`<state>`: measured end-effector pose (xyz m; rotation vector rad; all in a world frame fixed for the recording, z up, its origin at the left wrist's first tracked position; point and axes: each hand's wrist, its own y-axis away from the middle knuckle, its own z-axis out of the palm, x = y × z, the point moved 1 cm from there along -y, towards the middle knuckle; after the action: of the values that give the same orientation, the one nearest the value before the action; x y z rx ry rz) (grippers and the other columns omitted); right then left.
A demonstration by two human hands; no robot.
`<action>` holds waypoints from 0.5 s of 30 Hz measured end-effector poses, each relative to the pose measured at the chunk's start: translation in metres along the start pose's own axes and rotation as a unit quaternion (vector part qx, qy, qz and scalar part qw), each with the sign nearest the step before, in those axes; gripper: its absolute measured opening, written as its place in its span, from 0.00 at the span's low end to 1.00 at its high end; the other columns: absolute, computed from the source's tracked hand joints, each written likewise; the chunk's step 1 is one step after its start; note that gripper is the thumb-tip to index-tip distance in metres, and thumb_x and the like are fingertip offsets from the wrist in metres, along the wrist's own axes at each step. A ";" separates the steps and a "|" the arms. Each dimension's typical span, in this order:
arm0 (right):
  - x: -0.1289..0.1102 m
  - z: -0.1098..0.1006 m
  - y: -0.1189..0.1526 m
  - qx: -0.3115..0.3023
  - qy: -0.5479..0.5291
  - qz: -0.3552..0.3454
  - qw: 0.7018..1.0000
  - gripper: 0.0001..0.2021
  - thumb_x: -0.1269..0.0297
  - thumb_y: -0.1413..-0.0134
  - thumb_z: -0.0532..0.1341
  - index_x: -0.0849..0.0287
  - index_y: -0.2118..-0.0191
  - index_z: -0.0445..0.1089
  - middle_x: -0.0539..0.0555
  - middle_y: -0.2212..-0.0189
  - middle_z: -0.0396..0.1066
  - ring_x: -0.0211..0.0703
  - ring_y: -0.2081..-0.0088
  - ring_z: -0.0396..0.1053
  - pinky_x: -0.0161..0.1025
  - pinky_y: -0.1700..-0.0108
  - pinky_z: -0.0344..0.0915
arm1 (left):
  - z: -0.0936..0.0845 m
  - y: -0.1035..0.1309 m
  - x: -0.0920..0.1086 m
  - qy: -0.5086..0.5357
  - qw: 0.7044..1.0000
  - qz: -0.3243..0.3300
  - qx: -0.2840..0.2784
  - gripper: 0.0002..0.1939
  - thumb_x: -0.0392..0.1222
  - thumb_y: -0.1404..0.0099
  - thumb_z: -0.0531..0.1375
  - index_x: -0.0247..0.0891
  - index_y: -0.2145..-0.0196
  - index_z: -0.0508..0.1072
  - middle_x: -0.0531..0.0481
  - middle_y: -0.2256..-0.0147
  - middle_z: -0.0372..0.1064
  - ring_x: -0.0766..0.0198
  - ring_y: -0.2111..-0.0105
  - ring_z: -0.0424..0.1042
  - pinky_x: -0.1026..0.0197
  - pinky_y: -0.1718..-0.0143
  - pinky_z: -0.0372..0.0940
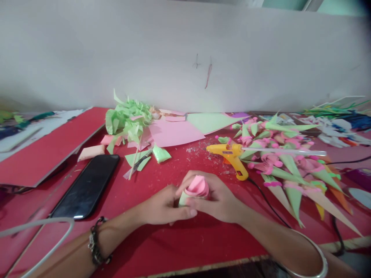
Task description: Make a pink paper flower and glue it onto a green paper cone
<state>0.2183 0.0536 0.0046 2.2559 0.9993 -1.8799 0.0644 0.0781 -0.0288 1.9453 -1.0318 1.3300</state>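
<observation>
A pink paper flower (198, 186) with a light green outer wrap is held upright near the front of the red table. My right hand (218, 197) curls round its far and right sides. From the left, my left hand (164, 205) closes on its lower part, thumb across the front. The fingers of both hands overlap, and the flower's base is hidden behind them. To the right of the hands lies a yellow hot glue gun (228, 152) with a clear glue stick (284, 151) in its back end.
Finished paper flowers (278, 162) pile up at right. A black phone (87, 187) lies at left, beside a red board (52, 146). Behind are crumpled green paper (127, 119), pink sheets (174, 131), scissors (142, 159) and small packets (161, 153). The glue gun's black cord (269, 202) runs toward the front edge.
</observation>
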 end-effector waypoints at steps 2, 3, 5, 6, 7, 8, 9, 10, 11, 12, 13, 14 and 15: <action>0.004 -0.001 0.000 0.032 -0.021 0.024 0.999 0.11 0.66 0.53 0.60 0.57 0.60 0.66 0.50 0.69 0.63 0.35 0.68 0.63 0.34 0.65 0.61 | 0.000 -0.001 -0.002 0.019 1.000 -0.006 -0.017 0.24 0.57 0.40 0.47 0.34 0.82 0.60 0.57 0.88 0.55 0.75 0.87 0.55 0.71 0.85 0.51; 0.006 -0.001 0.000 0.044 -0.041 0.034 0.998 0.16 0.65 0.54 0.61 0.56 0.56 0.63 0.49 0.70 0.63 0.34 0.70 0.62 0.34 0.66 0.61 | 0.000 -0.001 -0.003 0.031 0.999 -0.002 -0.024 0.25 0.57 0.39 0.46 0.34 0.82 0.60 0.56 0.88 0.55 0.75 0.87 0.56 0.71 0.85 0.51; 0.009 -0.001 0.000 0.052 -0.085 0.053 0.994 0.24 0.63 0.56 0.62 0.55 0.50 0.57 0.47 0.72 0.61 0.31 0.75 0.59 0.32 0.70 0.61 | 0.000 -0.002 -0.003 0.048 0.998 0.006 -0.031 0.25 0.58 0.39 0.45 0.34 0.82 0.59 0.56 0.87 0.56 0.74 0.86 0.57 0.71 0.84 0.52; 0.010 0.000 0.000 0.050 -0.097 0.057 0.992 0.24 0.62 0.55 0.61 0.55 0.51 0.58 0.46 0.73 0.60 0.31 0.76 0.58 0.31 0.72 0.60 | 0.000 -0.002 -0.002 0.051 0.998 0.007 -0.036 0.25 0.57 0.39 0.45 0.34 0.82 0.59 0.56 0.86 0.56 0.74 0.86 0.57 0.71 0.84 0.52; 0.010 0.000 -0.001 0.047 -0.101 0.057 0.992 0.21 0.61 0.55 0.61 0.56 0.53 0.60 0.46 0.74 0.60 0.31 0.76 0.58 0.31 0.72 0.60 | 0.000 -0.002 -0.002 0.048 0.998 0.009 -0.042 0.25 0.57 0.38 0.44 0.34 0.82 0.59 0.55 0.86 0.56 0.74 0.86 0.57 0.71 0.84 0.52; 0.009 0.000 -0.002 0.045 -0.097 0.057 0.993 0.16 0.61 0.54 0.60 0.57 0.57 0.63 0.47 0.74 0.61 0.32 0.75 0.59 0.32 0.71 0.60 | 0.000 -0.002 -0.001 0.039 0.998 0.011 -0.045 0.25 0.56 0.38 0.44 0.34 0.82 0.59 0.55 0.86 0.56 0.74 0.85 0.58 0.71 0.83 0.52; 0.008 0.000 -0.003 0.044 -0.089 0.057 0.993 0.11 0.61 0.53 0.59 0.58 0.62 0.65 0.48 0.74 0.62 0.33 0.73 0.60 0.32 0.70 0.60 | 0.000 -0.002 -0.001 0.023 0.999 0.017 -0.040 0.24 0.55 0.37 0.44 0.34 0.82 0.59 0.55 0.86 0.56 0.73 0.85 0.58 0.71 0.82 0.53; 0.007 0.001 -0.003 0.046 -0.084 0.061 0.994 0.08 0.62 0.52 0.58 0.59 0.66 0.66 0.49 0.74 0.62 0.33 0.72 0.61 0.33 0.70 0.61 | 0.000 -0.002 0.000 0.003 0.999 0.026 -0.025 0.24 0.54 0.37 0.44 0.34 0.81 0.60 0.55 0.85 0.57 0.73 0.84 0.58 0.70 0.81 0.54; 0.006 0.001 -0.004 0.051 -0.081 0.066 0.993 0.06 0.62 0.52 0.58 0.60 0.70 0.66 0.49 0.75 0.62 0.34 0.72 0.62 0.33 0.70 0.61 | -0.001 -0.003 0.001 -0.020 0.999 0.037 0.001 0.22 0.52 0.37 0.45 0.34 0.80 0.61 0.54 0.83 0.59 0.73 0.82 0.59 0.70 0.80 0.55; 0.005 0.001 -0.005 0.061 -0.080 0.074 0.992 0.06 0.62 0.52 0.58 0.60 0.72 0.65 0.48 0.75 0.62 0.34 0.73 0.61 0.33 0.71 0.61 | -0.002 -0.003 0.002 -0.047 0.997 0.048 0.036 0.19 0.51 0.37 0.46 0.34 0.77 0.62 0.53 0.81 0.61 0.72 0.80 0.60 0.70 0.78 0.56; 0.005 0.001 -0.005 0.075 -0.080 0.083 0.990 0.06 0.63 0.53 0.59 0.60 0.73 0.64 0.48 0.76 0.61 0.33 0.74 0.61 0.32 0.72 0.61 | -0.003 -0.004 0.003 -0.073 0.993 0.056 0.074 0.16 0.50 0.38 0.48 0.34 0.73 0.63 0.53 0.77 0.63 0.71 0.77 0.62 0.69 0.75 0.57; 0.006 0.001 -0.006 0.090 -0.082 0.089 0.989 0.05 0.64 0.54 0.59 0.59 0.73 0.63 0.47 0.76 0.60 0.32 0.74 0.61 0.32 0.72 0.61 | -0.004 -0.004 0.004 -0.094 0.988 0.061 0.105 0.14 0.48 0.38 0.49 0.34 0.69 0.64 0.52 0.74 0.64 0.69 0.74 0.62 0.68 0.72 0.58; 0.006 0.001 -0.005 0.103 -0.084 0.094 0.987 0.05 0.65 0.55 0.60 0.59 0.71 0.63 0.47 0.76 0.60 0.32 0.74 0.61 0.31 0.72 0.62 | -0.005 -0.004 0.006 -0.110 0.984 0.061 0.125 0.12 0.47 0.38 0.50 0.34 0.65 0.63 0.52 0.71 0.64 0.69 0.72 0.62 0.67 0.71 0.58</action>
<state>0.2156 0.0605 0.0007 2.1553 0.5726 -2.1315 0.0670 0.0827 -0.0220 2.2898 -1.1496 1.3900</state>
